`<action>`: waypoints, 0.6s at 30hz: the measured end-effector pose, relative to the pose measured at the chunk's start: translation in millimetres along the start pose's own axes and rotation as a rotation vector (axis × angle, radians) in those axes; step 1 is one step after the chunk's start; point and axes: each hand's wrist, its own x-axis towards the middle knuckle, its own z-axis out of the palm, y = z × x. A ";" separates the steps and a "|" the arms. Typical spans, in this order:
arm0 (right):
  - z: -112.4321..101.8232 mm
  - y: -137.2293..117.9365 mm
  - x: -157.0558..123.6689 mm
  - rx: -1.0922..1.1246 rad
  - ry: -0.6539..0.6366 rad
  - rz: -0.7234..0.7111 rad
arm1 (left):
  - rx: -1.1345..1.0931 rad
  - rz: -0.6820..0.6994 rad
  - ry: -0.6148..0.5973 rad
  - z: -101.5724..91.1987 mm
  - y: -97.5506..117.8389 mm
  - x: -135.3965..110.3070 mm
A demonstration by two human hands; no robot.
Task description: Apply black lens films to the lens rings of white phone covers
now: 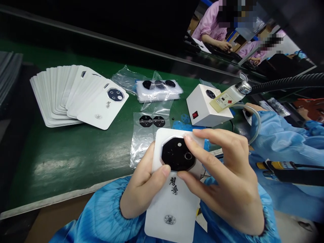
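My left hand [143, 185] grips a white phone back cover [172, 206] by its left edge, thumb on the face, other fingers hidden beneath. The cover bears dark printed characters and a round emblem. At its upper end, a black octagonal camera lens plate [174, 155] sits inside a silvery rim. My right hand [227, 182] closes on this plate, index fingertip at its upper right edge and thumb at its lower edge. Just beyond lies a clear film strip [141, 141] with two black lens plates [146, 121] on it.
Fanned white back covers [58, 98] lie at left on the green bench [101, 152]. Behind the film is a stack of bagged lens plates [159, 91]. A white box [202, 104] with a red switch and a yellowish bottle [225, 99] stand right. Co-workers sit beyond and at right.
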 end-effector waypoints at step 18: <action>1.9 -1.5 -1.6 -0.036 -0.010 -0.010 | 0.027 0.104 0.077 3.9 -2.8 0.3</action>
